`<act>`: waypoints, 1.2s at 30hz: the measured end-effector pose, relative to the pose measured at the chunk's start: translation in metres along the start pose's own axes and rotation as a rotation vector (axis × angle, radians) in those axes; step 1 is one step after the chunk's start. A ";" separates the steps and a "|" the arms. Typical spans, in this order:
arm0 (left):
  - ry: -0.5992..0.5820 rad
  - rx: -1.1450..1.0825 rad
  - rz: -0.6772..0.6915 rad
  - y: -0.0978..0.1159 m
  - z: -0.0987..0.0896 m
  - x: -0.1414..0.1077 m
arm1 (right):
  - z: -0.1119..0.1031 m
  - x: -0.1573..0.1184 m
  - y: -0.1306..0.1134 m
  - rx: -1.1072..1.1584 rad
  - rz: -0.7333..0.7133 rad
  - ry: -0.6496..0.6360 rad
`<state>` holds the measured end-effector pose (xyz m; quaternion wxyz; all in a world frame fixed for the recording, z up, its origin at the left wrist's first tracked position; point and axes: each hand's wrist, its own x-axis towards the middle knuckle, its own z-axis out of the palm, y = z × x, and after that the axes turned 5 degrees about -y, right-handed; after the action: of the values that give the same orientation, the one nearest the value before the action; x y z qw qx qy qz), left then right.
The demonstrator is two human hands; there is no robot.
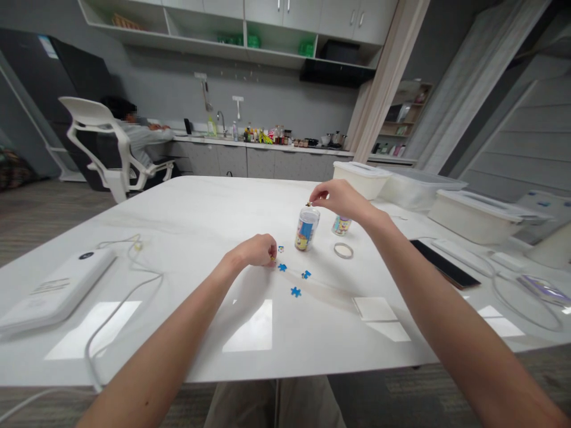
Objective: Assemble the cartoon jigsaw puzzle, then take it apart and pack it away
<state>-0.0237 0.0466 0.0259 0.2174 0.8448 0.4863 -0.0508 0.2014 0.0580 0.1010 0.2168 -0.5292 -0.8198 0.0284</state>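
My right hand (336, 199) pinches a tiny dark-and-yellow puzzle piece (308, 204) just above the open top of a clear plastic jar (307, 230) with a blue printed label. My left hand (256, 249) rests low on the white table (178, 205), its fingertips closed on a small yellowish piece (272, 258). Blue jigsaw pieces (282, 267) (306, 274) (295, 292) lie just in front of it. A smaller printed jar (341, 226) stands behind a clear ring (343, 250), to the right of the first jar.
A white power bank (57, 288) with a loose white cable lies on the table's left. White plastic boxes (475, 217) line the right side, beside a black tablet (441, 263). A seated person (134, 134) in a white chair (98, 142) is at the back counter.
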 end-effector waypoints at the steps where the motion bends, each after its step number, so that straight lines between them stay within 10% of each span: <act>1: 0.012 0.000 0.003 0.000 0.000 0.000 | -0.003 0.008 0.003 -0.054 0.000 -0.093; 5: 0.046 -0.003 0.021 -0.001 0.001 0.001 | 0.000 0.028 0.010 -0.152 -0.022 -0.328; 18: 0.128 -0.052 0.074 -0.001 0.003 0.002 | 0.010 0.020 0.018 -0.066 -0.085 -0.157; 25: 0.326 -0.115 0.179 0.001 0.004 0.005 | 0.048 -0.029 -0.002 0.080 -0.336 0.456; 30: 0.646 -0.285 0.386 0.015 -0.009 0.011 | 0.095 -0.072 -0.010 0.139 -0.546 -0.050; 36: 0.724 -0.006 0.479 0.043 -0.058 0.038 | 0.091 -0.074 0.001 0.164 -0.423 -0.366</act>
<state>0.0253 0.0823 0.0806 0.0409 0.8965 0.3215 0.3021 0.1926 0.0098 -0.0058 0.1085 -0.3133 -0.9325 0.1435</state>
